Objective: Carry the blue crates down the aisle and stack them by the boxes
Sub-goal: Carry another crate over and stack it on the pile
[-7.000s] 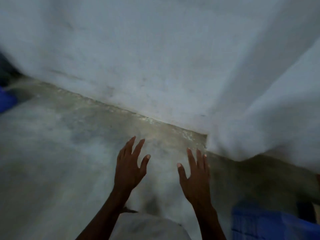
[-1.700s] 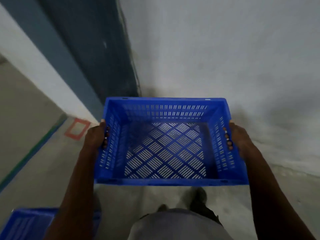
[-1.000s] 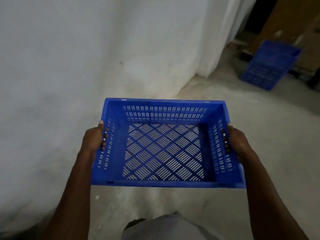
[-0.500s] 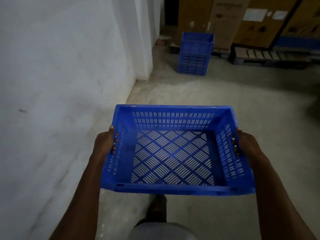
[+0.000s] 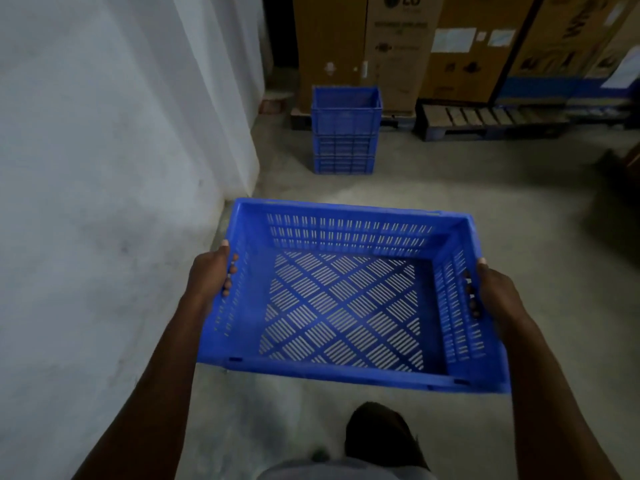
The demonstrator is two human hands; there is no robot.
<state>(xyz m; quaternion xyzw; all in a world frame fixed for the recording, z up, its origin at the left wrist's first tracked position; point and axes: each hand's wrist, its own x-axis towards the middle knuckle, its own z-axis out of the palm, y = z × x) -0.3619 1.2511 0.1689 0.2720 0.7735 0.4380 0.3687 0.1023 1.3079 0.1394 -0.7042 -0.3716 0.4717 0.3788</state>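
An empty blue slotted crate (image 5: 346, 237) hangs level in front of me, above the floor. My left hand (image 5: 211, 275) grips its left side wall, fingers through the handle slot. Gripping the right side wall the same way is my right hand (image 5: 495, 292). Straight ahead, a stack of blue crates (image 5: 344, 133) stands on the floor in front of tall brown cardboard boxes (image 5: 398, 46).
A white wall (image 5: 104, 168) runs along my left and ends at a corner near the stack. A low wooden pallet (image 5: 485, 119) lies under the boxes at the back right. Grey concrete floor (image 5: 450, 188) stretches between me and the stack. My foot (image 5: 377, 434) shows below the crate.
I have turned and walked along the wall with the crate in both hands. The stack of crates and the cardboard boxes have come into view and grown closer.
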